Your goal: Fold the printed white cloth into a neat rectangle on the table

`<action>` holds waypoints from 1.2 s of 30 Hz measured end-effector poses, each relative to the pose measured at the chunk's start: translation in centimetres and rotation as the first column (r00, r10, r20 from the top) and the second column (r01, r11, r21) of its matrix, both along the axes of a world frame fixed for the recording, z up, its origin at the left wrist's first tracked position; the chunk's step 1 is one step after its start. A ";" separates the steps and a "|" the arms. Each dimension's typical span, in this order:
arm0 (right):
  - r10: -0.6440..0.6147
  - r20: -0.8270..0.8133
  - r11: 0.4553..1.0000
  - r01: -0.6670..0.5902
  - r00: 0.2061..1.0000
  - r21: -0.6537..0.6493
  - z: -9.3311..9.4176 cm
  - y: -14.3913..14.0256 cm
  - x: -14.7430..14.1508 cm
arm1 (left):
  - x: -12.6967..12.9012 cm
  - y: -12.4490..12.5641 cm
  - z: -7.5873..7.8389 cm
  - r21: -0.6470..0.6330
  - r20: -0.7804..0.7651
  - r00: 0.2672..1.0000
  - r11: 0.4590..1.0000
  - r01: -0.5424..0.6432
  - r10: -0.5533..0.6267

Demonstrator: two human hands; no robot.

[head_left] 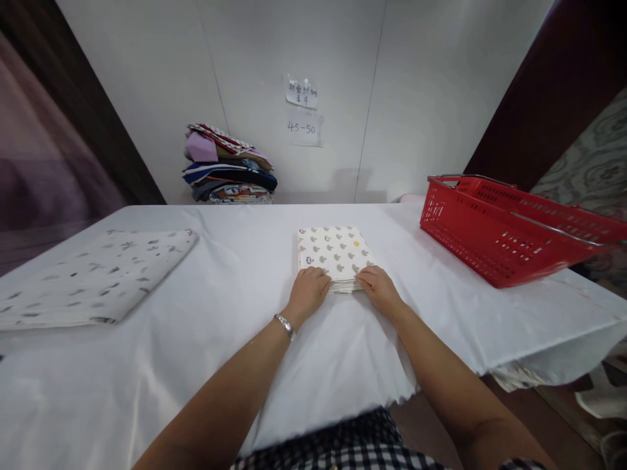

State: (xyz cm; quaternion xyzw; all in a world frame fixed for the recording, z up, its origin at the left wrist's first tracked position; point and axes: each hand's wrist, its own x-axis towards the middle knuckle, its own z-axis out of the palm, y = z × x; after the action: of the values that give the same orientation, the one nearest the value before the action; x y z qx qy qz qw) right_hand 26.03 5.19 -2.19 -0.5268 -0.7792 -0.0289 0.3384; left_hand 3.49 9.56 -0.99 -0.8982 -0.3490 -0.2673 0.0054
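White folded cloth [336, 251] with a grey print lay at my twelve o'clock on the draped surface [235, 261]. Taking its centre as the dial, my left grip [310, 287] was pinched on the near corner at seven o'clock, my right grip [376, 287] on the one at five. To work this well, I judged, called for light, matched pressure from both sides, the layers showing along the six o'clock edge squared together, and no tugging that might skew the top. My forearms slanted inward from seven and five, backs of the hands upward, fingers curled over the edge, a bracelet [285, 326] at my left wrist. A red basket [490, 235] stood at three o'clock; another patterned cloth [98, 277] lay at nine.
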 end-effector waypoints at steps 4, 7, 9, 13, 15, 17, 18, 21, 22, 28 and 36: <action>-0.030 0.013 0.999 0.030 0.999 0.020 -0.1 0.1 -0.2 | 0.1 -0.1 0.1 0.015 -0.017 1.000 1.000 -0.004 0.004; -0.020 0.040 1.000 0.019 0.999 0.022 -0.3 0.2 0.0 | 0.1 -0.2 0.2 0.032 -0.025 1.000 0.999 -0.009 0.010; -0.002 0.054 1.000 0.002 0.999 0.016 -0.4 0.1 0.1 | 0.0 -0.2 0.3 0.048 -0.030 1.000 0.999 -0.009 0.010; 0.010 0.077 0.999 -0.013 0.997 0.036 -0.3 0.2 0.1 | 0.1 -0.2 0.6 0.090 -0.037 0.999 0.996 -0.006 0.009; -0.023 0.097 0.997 0.017 0.995 0.069 -0.2 0.4 -0.1 | 0.1 0.0 0.8 0.119 -0.041 0.999 0.993 -0.003 0.008; -0.086 0.101 0.991 0.075 0.991 0.111 -0.1 0.7 -0.3 | 0.0 0.3 0.8 0.152 -0.036 0.999 0.988 -0.006 0.011; -0.118 0.097 0.986 0.105 0.988 0.129 0.0 0.9 -0.4 | 0.0 0.4 0.8 0.167 -0.037 0.999 0.986 -0.007 0.014; -0.130 0.135 0.985 0.113 0.982 0.127 -0.1 1.2 -0.5 | -0.1 0.6 0.5 0.191 -0.085 0.996 0.982 -0.008 0.025; -0.109 0.158 0.990 0.093 0.981 0.108 -0.2 1.3 -0.4 | -0.1 0.6 0.3 0.192 -0.111 0.993 0.981 -0.006 0.028; -0.011 0.172 0.998 0.000 0.985 0.064 -0.6 0.8 0.1 | -0.2 0.0 -0.2 0.187 -0.151 0.988 0.982 -0.009 0.037; 0.018 0.086 1.000 -0.020 0.996 0.021 -0.5 0.4 0.2 | -0.2 -0.3 -0.1 0.175 -0.145 0.988 0.984 -0.025 0.050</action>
State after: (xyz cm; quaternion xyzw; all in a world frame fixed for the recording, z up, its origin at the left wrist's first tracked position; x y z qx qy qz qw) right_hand 26.25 5.55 -2.69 -0.5139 -0.7976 -0.0568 0.3107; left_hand 3.32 9.28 -1.06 -0.9050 -0.3400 -0.2287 0.1143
